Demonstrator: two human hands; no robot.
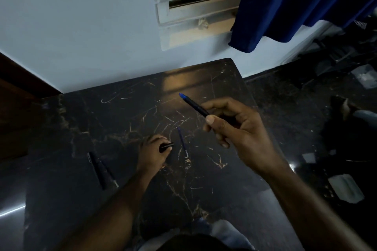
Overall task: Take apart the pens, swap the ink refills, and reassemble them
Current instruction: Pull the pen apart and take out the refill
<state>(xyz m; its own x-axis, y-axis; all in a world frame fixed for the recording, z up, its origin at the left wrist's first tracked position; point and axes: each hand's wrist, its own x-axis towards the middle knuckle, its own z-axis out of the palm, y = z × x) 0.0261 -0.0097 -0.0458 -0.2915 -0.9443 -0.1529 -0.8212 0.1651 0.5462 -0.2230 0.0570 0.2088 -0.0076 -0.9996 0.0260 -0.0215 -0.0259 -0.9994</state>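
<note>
Head view is all there is. The right hand [234, 126] is up off the counter [122, 112], its grip pinched shut around a dark pen barrel [193, 105] with a blue end pointing away toward the wall. The left hand [154, 150] is down on the counter, fingers curled closed on a short black pen piece [167, 146] (probably the tip section or a cap, too dim to say which).

A loose blue ink refill [183, 141] lies flat on the counter just beside the left hand, between the two hands. Another dark pen [100, 171], maybe two parts lying side by side, sits further left, well apart from the hands.

My read: one pen is already apart and the refill is out, so the next bit is feeding a refill into the barrel. To do that well I'd keep the barrel steady in the right hand, put the short piece down somewhere it won't roll, and pick the refill up near its middle so it doesn't flex. Everything is dark on dark marble here, so small parts could get lost easily.
</note>
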